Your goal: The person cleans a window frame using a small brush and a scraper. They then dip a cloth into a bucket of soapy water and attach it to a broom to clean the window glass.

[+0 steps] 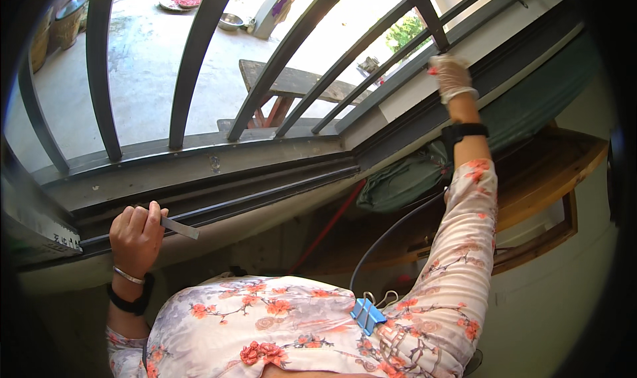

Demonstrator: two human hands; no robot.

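My left hand [137,238] is closed around a flat metal strip [180,227], whose free end points right over the lower window track [259,191]. Farther off at the upper right, my right hand [452,77] wears a thin whitish glove and is slightly blurred. It is at the side of the dark window frame [398,74], close to the foot of a thick bar [428,15]. A small red spot shows by its fingers; whether it grips anything is hidden.
Dark metal bars [196,54] cross the window opening. Outside are a wooden bench [298,82], a metal basin [230,22] and a round tray [174,1] of red pieces. Below the sill are green fabric [405,179], a black cable [380,241] and wooden furniture [542,179].
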